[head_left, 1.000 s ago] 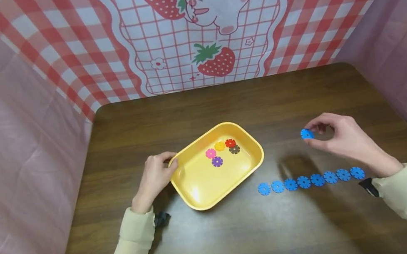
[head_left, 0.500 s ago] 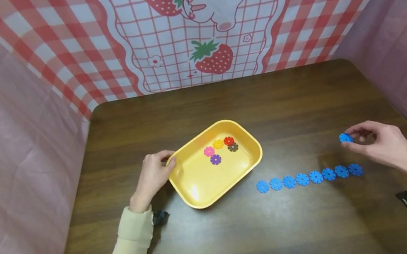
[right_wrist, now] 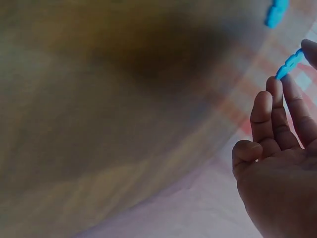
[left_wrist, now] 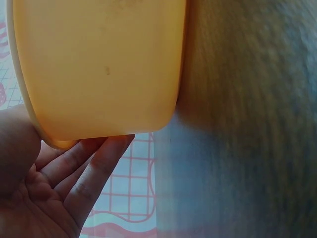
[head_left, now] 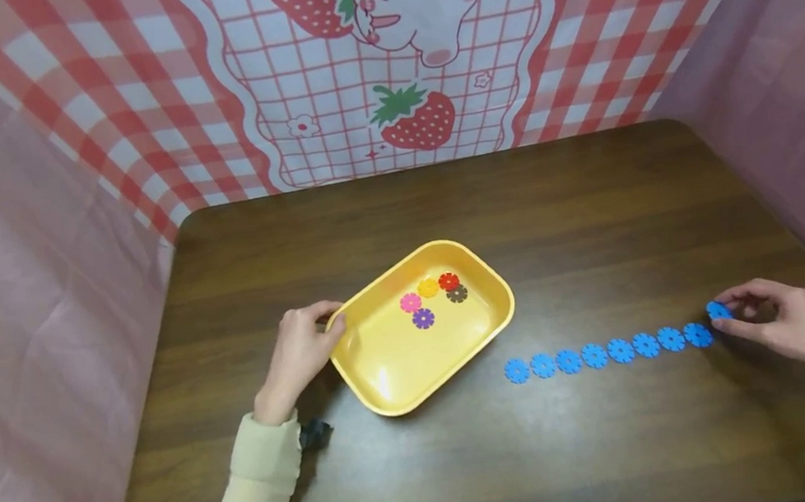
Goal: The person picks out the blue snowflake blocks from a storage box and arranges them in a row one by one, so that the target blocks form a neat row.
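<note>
My left hand (head_left: 300, 352) grips the left end of a yellow plastic tray (head_left: 390, 405), thumb over the rim and fingers outside against the wall, as the left wrist view also shows. Inside the tray lie small notched discs: pink (head_left: 411, 303), yellow (head_left: 427, 287), red (head_left: 448, 281), brown (head_left: 456, 294) and purple (head_left: 423, 318). Between thumb and fingertips my right hand (head_left: 791, 323) pinches a blue notched disc (head_left: 718, 310), tilted in the right wrist view. It is at the right end of a row of several blue discs (head_left: 620, 351); whether it touches the table cannot be told.
The brown wooden table (head_left: 473, 475) runs back to a red-and-white checked cloth (head_left: 133, 108) with strawberry prints. Pinkish curtains (head_left: 44, 308) hang at both sides. The row of blue discs starts just right of the tray's front.
My right hand has carried the blue disc rightward, then down toward the row's right end. My left hand keeps its grip on the tray, which stays in place.
</note>
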Tool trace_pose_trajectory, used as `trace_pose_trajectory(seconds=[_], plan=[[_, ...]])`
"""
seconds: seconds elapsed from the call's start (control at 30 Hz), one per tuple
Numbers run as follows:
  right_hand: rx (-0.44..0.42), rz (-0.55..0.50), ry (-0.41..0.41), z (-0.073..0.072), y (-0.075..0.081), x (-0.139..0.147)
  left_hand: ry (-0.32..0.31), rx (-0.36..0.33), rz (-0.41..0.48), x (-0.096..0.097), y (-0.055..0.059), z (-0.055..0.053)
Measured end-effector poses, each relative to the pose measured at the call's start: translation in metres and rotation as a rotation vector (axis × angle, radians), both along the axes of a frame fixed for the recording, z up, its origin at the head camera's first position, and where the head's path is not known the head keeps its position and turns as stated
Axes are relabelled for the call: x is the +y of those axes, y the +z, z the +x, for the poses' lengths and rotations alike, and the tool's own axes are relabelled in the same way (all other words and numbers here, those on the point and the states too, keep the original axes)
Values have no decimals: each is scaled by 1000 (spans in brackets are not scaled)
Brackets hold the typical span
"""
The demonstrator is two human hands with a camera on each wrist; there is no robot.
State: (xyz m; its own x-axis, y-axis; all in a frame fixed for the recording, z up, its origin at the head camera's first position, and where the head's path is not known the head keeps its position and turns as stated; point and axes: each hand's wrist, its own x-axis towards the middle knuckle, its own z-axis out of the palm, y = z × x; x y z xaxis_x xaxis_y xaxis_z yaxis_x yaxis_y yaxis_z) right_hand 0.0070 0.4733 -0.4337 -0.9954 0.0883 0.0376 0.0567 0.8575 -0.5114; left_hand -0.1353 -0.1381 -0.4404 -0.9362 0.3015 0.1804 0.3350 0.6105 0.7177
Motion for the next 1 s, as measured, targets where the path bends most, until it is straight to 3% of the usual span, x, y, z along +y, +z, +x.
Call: trace_pose_trajectory(seconds=[0.33, 0.77, 1.0], plan=[[32, 28, 49, 4, -19, 9, 3, -1, -7, -1, -2, -1], [76, 47, 75, 9, -24, 11, -6, 5, -10, -1, -1, -1], [51, 44, 46, 10, -23, 10, 6, -5, -16, 1, 1, 0]])
